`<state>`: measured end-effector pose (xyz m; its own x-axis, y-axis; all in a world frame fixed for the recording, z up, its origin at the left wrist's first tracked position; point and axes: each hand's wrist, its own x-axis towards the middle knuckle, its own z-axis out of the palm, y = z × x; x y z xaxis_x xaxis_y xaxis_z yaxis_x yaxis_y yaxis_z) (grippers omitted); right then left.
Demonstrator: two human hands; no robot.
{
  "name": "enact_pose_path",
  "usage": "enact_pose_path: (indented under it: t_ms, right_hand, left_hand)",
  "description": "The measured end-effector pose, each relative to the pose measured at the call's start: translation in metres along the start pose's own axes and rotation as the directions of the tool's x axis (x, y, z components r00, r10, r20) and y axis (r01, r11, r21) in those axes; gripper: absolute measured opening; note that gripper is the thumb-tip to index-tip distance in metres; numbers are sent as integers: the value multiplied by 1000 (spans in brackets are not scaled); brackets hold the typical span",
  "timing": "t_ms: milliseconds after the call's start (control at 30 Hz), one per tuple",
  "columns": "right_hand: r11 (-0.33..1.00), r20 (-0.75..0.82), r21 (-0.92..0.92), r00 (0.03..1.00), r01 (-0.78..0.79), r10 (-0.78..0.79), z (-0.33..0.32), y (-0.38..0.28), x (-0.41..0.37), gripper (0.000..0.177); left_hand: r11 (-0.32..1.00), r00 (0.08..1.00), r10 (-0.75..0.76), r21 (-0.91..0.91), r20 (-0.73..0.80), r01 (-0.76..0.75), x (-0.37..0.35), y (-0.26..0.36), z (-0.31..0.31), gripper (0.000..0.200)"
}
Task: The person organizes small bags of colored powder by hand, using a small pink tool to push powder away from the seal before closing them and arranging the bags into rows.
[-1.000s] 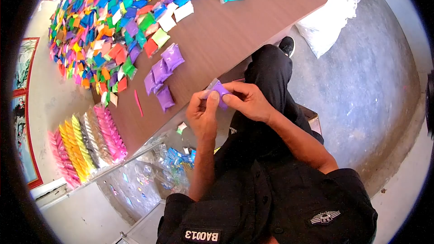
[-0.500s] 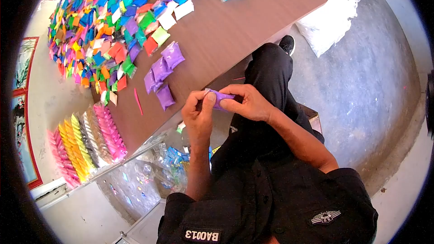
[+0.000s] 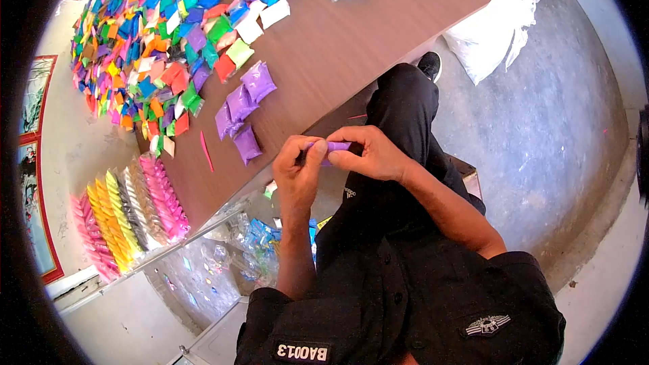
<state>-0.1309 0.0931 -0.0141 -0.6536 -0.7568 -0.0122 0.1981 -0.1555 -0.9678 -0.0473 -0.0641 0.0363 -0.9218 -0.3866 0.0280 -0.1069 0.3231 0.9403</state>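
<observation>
A small purple packet (image 3: 338, 145) is pinched between both my hands, over my lap beside the table edge. My left hand (image 3: 299, 162) grips its left end with thumb and fingers, covering most of that end. At its right end, my right hand (image 3: 370, 152) holds it between thumb and forefinger. Several purple packets (image 3: 240, 101) lie grouped on the brown table (image 3: 324, 61), up and left of my hands. A thin pink stick (image 3: 206, 152) rests on the table left of them.
A large heap of colourful packets (image 3: 155, 47) covers the table's far left. Rows of bagged packets (image 3: 132, 213) stand at the lower left corner. White sacks (image 3: 487, 27) are on the floor at the upper right. Loose plastic bags (image 3: 253, 243) lie below the table edge.
My left thumb and fingers have shifted slightly right along the purple packet, hiding its clear left end. The packets on the table have not moved.
</observation>
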Motion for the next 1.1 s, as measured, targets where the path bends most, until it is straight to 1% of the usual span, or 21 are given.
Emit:
enact_pose_path:
  t_ms: [100, 167, 233, 267, 333, 467, 533, 567, 633, 667, 733, 767, 833, 867, 933, 1000, 1033, 1100]
  right_hand:
    - [999, 7, -31, 1000, -17, 17, -1, -2, 1, 26]
    - [1000, 0, -8, 1000, -23, 23, -1, -1, 0, 25]
    - [999, -7, 15, 1000, -28, 28, -1, 1, 0, 25]
    - [1000, -27, -8, 1000, -5, 4, -1, 3, 0, 24]
    - [999, -46, -32, 999, 18, -20, -1, 7, 0, 24]
    - [998, -52, -43, 997, 52, -54, 0, 11, 1, 24]
    - [997, -50, -41, 997, 59, -61, 0, 8, 1, 25]
    - [998, -34, -50, 998, 45, -47, -1, 6, 1, 25]
    - [998, -19, -60, 999, 32, -33, -2, 4, 2, 26]
    - [999, -10, -43, 1000, 8, -8, -3, 3, 2, 25]
    - [999, 0, -27, 1000, -17, 17, -3, 2, 2, 25]
    - [1000, -27, -11, 1000, -9, 9, -2, 2, 1, 24]
    - [1000, -51, 5, 999, -1, 1, -1, 4, 1, 23]
    - [1000, -76, 19, 997, 23, -21, -2, 10, 2, 22]
    - [998, -102, 33, 994, 46, -42, -2, 12, 3, 21]
    - [1000, -86, 28, 996, 4, -1, -2, 11, 3, 21]
    - [1000, -87, 28, 996, 3, 0, -3, 10, 3, 21]
    - [1000, -54, 15, 998, 21, -20, -3, 7, 3, 23]
  left_hand:
    - [1000, 999, 5, -7, -36, -5, -1, -3, 1, 11]
    - [1000, 999, 1, -20, -50, -2, -2, -3, 1, 12]
    - [992, 991, -126, -31, -38, 125, -3, -1, 0, 16]
    - [992, 991, -127, -30, -38, 126, -4, -1, 0, 16]
    - [985, 987, -161, -60, 9, 162, -4, -2, -2, 21]
    - [987, 989, -148, -59, 28, 149, -1, -4, -4, 18]
    - [997, 997, -70, 13, 18, 70, 1, -6, -4, 15]
    - [998, 997, -69, 13, 18, 69, 1, -4, -4, 15]
    - [992, 998, -62, 113, 2, 62, 0, 0, -2, 13]
    - [992, 998, -62, 113, 3, 61, -1, 0, -2, 13]
    - [994, 999, -51, 95, -9, 52, -1, -3, -2, 14]
    - [994, 999, -52, 94, -9, 53, -2, -2, -1, 14]
    - [990, 991, -132, 50, -13, 133, -3, 3, 0, 15]
    - [990, 991, -133, 50, -14, 133, -4, 2, 0, 15]
    - [975, 980, -195, -102, 25, 197, -5, -3, 1, 17]
    - [977, 985, -168, -126, 32, 170, -5, -11, 0, 16]
    - [978, 989, -141, -150, 38, 145, -4, -14, -1, 14]
    - [976, 988, -144, -158, 56, 152, -3, -14, -3, 13]
